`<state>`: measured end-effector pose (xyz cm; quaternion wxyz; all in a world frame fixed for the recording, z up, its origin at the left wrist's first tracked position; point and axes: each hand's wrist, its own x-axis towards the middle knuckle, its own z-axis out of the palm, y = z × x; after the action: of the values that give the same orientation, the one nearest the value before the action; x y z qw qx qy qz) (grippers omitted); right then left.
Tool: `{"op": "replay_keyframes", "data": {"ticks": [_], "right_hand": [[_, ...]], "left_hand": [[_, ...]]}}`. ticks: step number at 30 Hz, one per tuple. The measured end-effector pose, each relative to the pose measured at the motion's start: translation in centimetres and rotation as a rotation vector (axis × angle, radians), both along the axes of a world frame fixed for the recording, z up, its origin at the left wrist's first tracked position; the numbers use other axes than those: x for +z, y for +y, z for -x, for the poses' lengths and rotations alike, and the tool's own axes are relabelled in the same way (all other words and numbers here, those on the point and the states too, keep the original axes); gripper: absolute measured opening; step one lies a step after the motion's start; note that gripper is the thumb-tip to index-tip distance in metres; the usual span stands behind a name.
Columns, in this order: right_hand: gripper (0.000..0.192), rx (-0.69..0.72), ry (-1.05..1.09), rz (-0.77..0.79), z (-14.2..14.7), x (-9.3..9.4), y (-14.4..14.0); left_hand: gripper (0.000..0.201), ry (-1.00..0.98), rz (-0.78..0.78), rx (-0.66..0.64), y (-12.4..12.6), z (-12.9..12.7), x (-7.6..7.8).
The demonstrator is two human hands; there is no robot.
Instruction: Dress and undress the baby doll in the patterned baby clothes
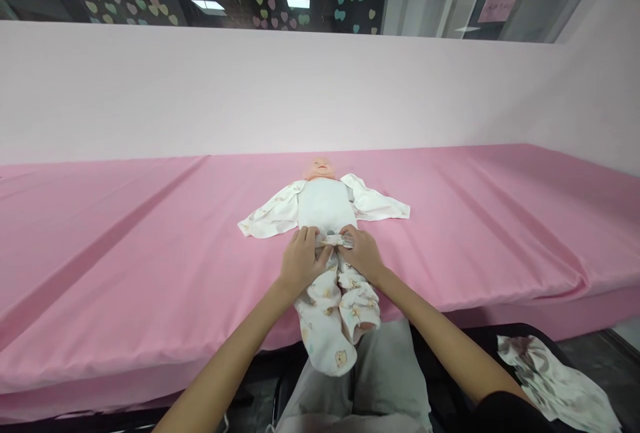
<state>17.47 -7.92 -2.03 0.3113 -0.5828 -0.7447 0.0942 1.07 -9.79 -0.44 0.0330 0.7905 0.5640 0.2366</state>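
Note:
A baby doll lies on its back on the pink sheet, head away from me. It wears a white bodysuit, and an open printed jacket spreads out to both sides. Printed trousers cover its legs, which hang over the near edge. My left hand and my right hand both grip the trouser waistband at the doll's hips, thumbs on top.
The pink-covered surface runs wide to both sides, with a pale pink wall behind it. A crumpled printed cloth lies on a dark seat at the lower right. My grey-clad lap is below the edge.

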Motion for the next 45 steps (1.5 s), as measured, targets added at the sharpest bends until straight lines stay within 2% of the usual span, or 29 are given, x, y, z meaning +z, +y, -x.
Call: {"op": "replay_keyframes", "data": {"ticks": [4, 7, 8, 10, 13, 15, 18, 20, 23, 26, 28, 30, 35, 41, 42, 45], "right_hand": [[0.036, 0.022, 0.008, -0.050, -0.5, -0.3, -1.9], [0.056, 0.015, 0.009, -0.057, -0.7, -0.8, -3.5], [0.055, -0.019, 0.016, -0.069, -0.7, -1.0, -3.9], [0.041, -0.101, 0.033, -0.102, -0.6, -1.1, -4.3], [0.018, -0.127, 0.086, -0.144, -0.4, -1.3, -4.6], [0.015, -0.115, 0.111, -0.161, -0.3, -1.5, -5.0], [0.023, -0.118, 0.144, -0.186, -0.4, -1.6, -6.3], [0.029, -0.071, 0.214, -0.143, -0.8, -1.3, -7.6], [0.040, 0.098, 0.313, 0.051, -1.9, -0.4, -10.1], [0.073, 0.236, 0.269, 0.225, -3.1, 0.1, -12.4], [0.092, 0.252, 0.201, 0.267, -3.5, 0.0, -13.3], [0.092, 0.230, 0.160, 0.260, -3.5, -0.2, -13.6], [0.062, 0.115, 0.136, 0.107, -2.6, -1.0, -13.2], [0.015, 0.088, 0.238, -0.309, -0.7, -2.0, -12.8], [0.012, 0.102, 0.247, -0.390, -0.3, -2.2, -12.8], [0.018, 0.135, 0.248, -0.566, 0.4, -2.8, -13.1]], "left_hand": [[0.063, -0.103, 0.091, -0.111, -3.1, 1.2, -0.9], [0.070, -0.148, 0.154, -0.042, -4.5, 1.1, -1.5], [0.068, -0.163, 0.144, -0.002, -4.6, 0.8, -1.6], [0.058, -0.188, 0.083, 0.059, -4.7, -0.1, -1.6], [0.034, -0.242, -0.016, 0.052, -4.8, -1.2, -1.7], [0.022, -0.284, -0.063, 0.012, -5.0, -1.5, -2.0], [0.022, -0.296, -0.165, -0.032, -5.7, -1.4, -2.5], [0.031, -0.286, -0.196, -0.063, -6.5, -1.2, -2.8], [0.061, -0.298, -0.091, -0.127, -8.3, -0.6, -3.0], [0.095, -0.320, 0.060, -0.152, -10.4, 0.0, -3.5], [0.104, -0.315, 0.106, -0.120, -11.4, 0.2, -4.0], [0.101, -0.310, 0.104, -0.084, -12.0, 0.2, -4.5], [0.066, -0.371, -0.022, -0.067, -11.6, -0.5, -5.3], [0.028, -0.407, -0.435, -0.057, -11.1, -1.9, -4.5], [0.024, -0.421, -0.491, -0.062, -11.2, -2.1, -4.3], [0.022, -0.433, -0.610, -0.096, -11.8, -2.5, -4.0]]}}
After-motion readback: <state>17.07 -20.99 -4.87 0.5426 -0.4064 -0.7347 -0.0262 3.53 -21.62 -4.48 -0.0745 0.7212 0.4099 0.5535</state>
